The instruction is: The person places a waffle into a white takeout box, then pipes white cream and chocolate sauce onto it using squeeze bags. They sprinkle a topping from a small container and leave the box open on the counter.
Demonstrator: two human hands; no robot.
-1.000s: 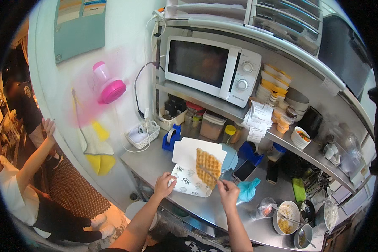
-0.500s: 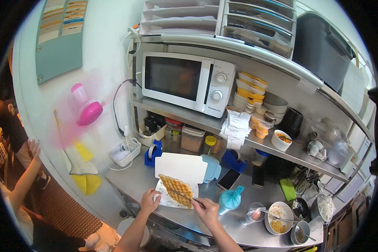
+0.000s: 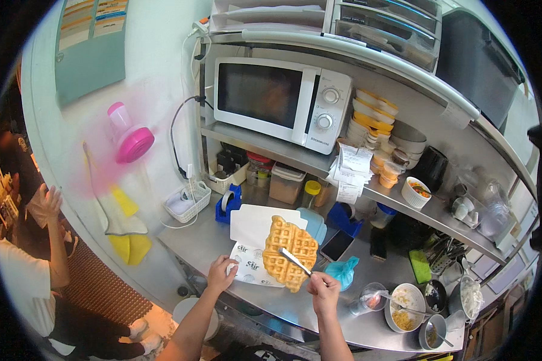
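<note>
My right hand (image 3: 325, 292) is closed round slim metal tongs (image 3: 296, 262); one arm lies across the front of a golden waffle (image 3: 288, 253), and its other side is hidden. The waffle hangs tilted upright over a white takeaway box (image 3: 262, 221). Its lid stands raised at the back, and printed paper (image 3: 247, 262) lines the bottom. At the box's left edge, my left hand (image 3: 220, 275) grips the rim and paper between thumb and fingers. A tied light-blue bag (image 3: 343, 272) lies right of the waffle.
Blue tape dispensers (image 3: 227, 203), a phone (image 3: 337, 245) and a blue-lidded tub stand behind. To the right are a plastic cup (image 3: 367, 299) and bowls of food (image 3: 403, 313). A microwave (image 3: 277, 99) sits on the shelf above. Another person (image 3: 30, 277) stands at far left.
The waffle has been lifted and moved right, its broad face now turned toward me. My right hand has risen with the tongs. My left hand stays by the box's left edge.
</note>
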